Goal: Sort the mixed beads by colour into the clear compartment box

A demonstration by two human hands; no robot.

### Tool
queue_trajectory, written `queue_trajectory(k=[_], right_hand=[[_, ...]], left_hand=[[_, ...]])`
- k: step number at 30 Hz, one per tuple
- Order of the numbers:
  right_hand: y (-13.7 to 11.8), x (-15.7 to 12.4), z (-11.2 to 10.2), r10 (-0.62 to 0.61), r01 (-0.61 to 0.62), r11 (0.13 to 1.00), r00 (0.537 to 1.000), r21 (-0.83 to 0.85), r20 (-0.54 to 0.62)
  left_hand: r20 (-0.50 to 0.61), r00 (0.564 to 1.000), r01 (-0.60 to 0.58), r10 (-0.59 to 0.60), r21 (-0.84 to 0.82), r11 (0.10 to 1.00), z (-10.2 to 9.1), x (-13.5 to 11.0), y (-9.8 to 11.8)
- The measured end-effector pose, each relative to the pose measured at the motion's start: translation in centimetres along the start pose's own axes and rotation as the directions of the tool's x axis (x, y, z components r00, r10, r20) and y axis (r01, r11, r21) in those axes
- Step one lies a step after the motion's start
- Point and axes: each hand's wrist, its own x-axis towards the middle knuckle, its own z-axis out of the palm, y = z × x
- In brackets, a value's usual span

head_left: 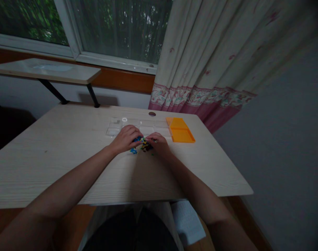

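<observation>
A small pile of tiny coloured pieces (146, 146), mostly blue, yellow, black and green, lies on the light wooden table. They look like plastic bricks, but are too small to tell surely. Over the pile's left side, my left hand (127, 138) is closed, thumb and fingers bent around the blue pieces (137, 139). My right hand (159, 143) is curled in from the right, its fingertips drawn together close to the left ones. Whatever lies in either set of fingertips is too small to make out. A few blue pieces (133, 151) sit apart below my left hand.
Behind my hands lies a clear plastic compartment tray (146, 123). An open orange case (183, 135) adjoins its right end. A dark round disc (152, 114) is at the table's (96, 167) back edge. A raised shelf (77, 75) stands at the back left, and a curtain (198, 69) hangs behind.
</observation>
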Motion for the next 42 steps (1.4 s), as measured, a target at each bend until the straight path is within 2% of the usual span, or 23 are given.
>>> queue_trajectory(k=[3,8,15,18,21,23,26,29,31,35,39,42], right_hand=[[-0.1,0.0,0.2,-0.007,0.005,0.998,1.000,0.056,0.028],[-0.3,-0.2,0.6,-0.021,0.017,0.990,0.999,0.140,0.027],[-0.6,-0.2,0.6,-0.052,0.050,0.994,0.998,0.100,0.018],[-0.4,0.0,0.1,-0.034,0.034,0.997,0.999,0.065,-0.001],[0.1,0.2,-0.6,-0.015,0.013,0.999,0.999,-0.032,-0.048],[0.5,0.3,-1.0,-0.025,0.017,0.988,0.998,-0.154,-0.050],[0.7,0.2,-1.1,-0.032,0.027,0.936,0.999,-0.352,-0.008],[0.5,0.1,-0.8,-0.039,0.060,0.881,0.998,-0.470,0.053],[0.1,0.1,-0.4,-0.048,0.091,0.850,0.994,-0.518,0.096],[-0.4,0.2,0.1,-0.057,0.143,0.799,0.985,-0.583,0.163],[-0.5,0.3,0.3,-0.033,0.134,0.755,0.986,-0.642,0.166],[-0.6,0.2,0.4,-0.026,0.129,0.722,0.987,-0.680,0.160]], left_hand=[[0.033,0.999,-0.036,0.035,0.020,0.999,0.1,0.0,0.4],[0.012,0.999,-0.033,0.033,0.034,0.999,0.0,0.1,0.4],[0.001,0.999,-0.033,0.033,0.014,0.999,-0.2,0.0,0.5],[-0.035,0.999,0.009,-0.008,0.019,1.000,-0.1,-0.1,0.1],[-0.129,0.986,0.111,-0.105,0.037,0.993,0.2,-0.2,-0.7],[-0.197,0.962,0.200,-0.187,0.049,0.979,0.3,-0.3,-1.3],[-0.260,0.919,0.318,-0.295,0.050,0.947,0.4,-0.4,-2.3],[-0.294,0.885,0.393,-0.361,0.056,0.918,0.4,-0.5,-2.7],[-0.300,0.878,0.409,-0.373,0.066,0.910,0.5,-0.5,-2.7],[-0.294,0.891,0.385,-0.347,0.080,0.920,0.6,-0.5,-2.5],[-0.291,0.890,0.391,-0.351,0.091,0.916,0.7,-0.4,-2.5],[-0.294,0.874,0.433,-0.388,0.107,0.895,0.8,-0.4,-2.5]])
